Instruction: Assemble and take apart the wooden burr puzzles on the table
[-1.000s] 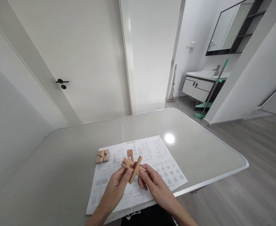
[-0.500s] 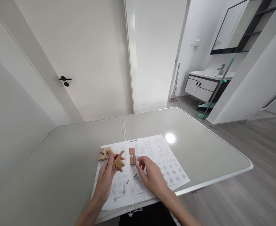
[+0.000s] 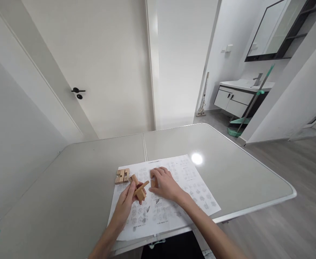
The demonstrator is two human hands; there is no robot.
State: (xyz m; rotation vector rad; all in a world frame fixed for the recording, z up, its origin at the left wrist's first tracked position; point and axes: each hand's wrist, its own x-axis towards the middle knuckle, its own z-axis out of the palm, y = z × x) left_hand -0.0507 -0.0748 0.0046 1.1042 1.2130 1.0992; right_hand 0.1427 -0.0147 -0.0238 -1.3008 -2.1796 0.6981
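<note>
Crossed wooden pieces (image 3: 141,192) are pinched in my left hand (image 3: 125,201), above the printed paper sheet (image 3: 171,216). My right hand (image 3: 166,183) lies over a flat, notched wooden piece (image 3: 153,183) on the sheet, its fingers curled around the piece and covering most of it. At the sheet's upper left corner lies a group of light wooden blocks (image 3: 122,176), just left of the held pieces.
The grey table (image 3: 93,172) has a pale metal edge and a seam across it. Beyond it stand a white door (image 3: 114,64), a mop (image 3: 203,97), a sink cabinet (image 3: 235,99) and a green dustpan (image 3: 234,132).
My right hand has moved up and left onto the notched wooden piece and closed around it. My left hand still holds the crossed pieces, slightly turned. The view has shifted a little.
</note>
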